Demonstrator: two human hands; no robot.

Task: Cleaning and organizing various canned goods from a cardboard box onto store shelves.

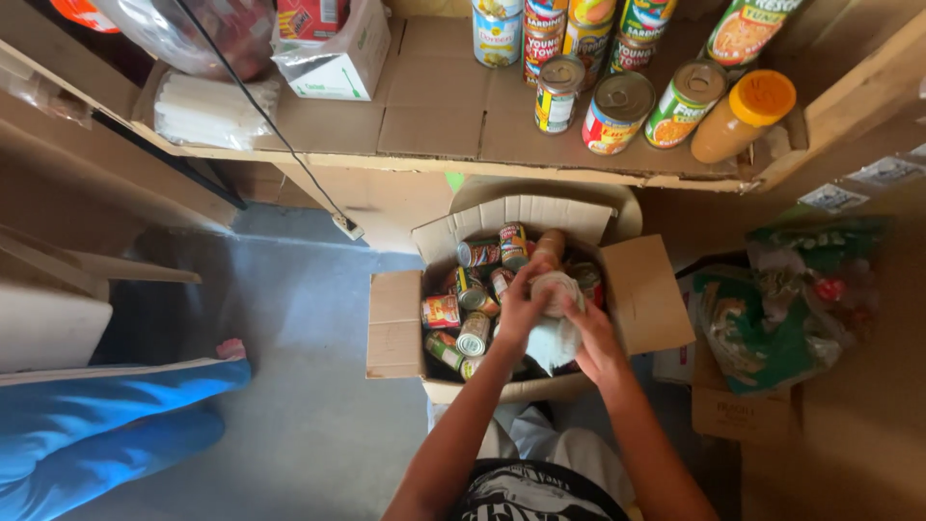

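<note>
Hands (555, 323) over open box (395, 323), grey floor (309, 386), cardboard-lined shelf (444, 116)

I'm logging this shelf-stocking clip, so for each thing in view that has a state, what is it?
Cardboard box: open, flaps folded out, holding cans.
Cans in the box: lying jumbled on their sides.
Bottle: over the box, being wiped with a cloth.
Cloth: bunched around the bottle.
Left hand: gripping the bottle.
Right hand: holding the cloth.
Shelf cans: upright, sealed.
Orange-capped bottle: upright, capped.
</note>
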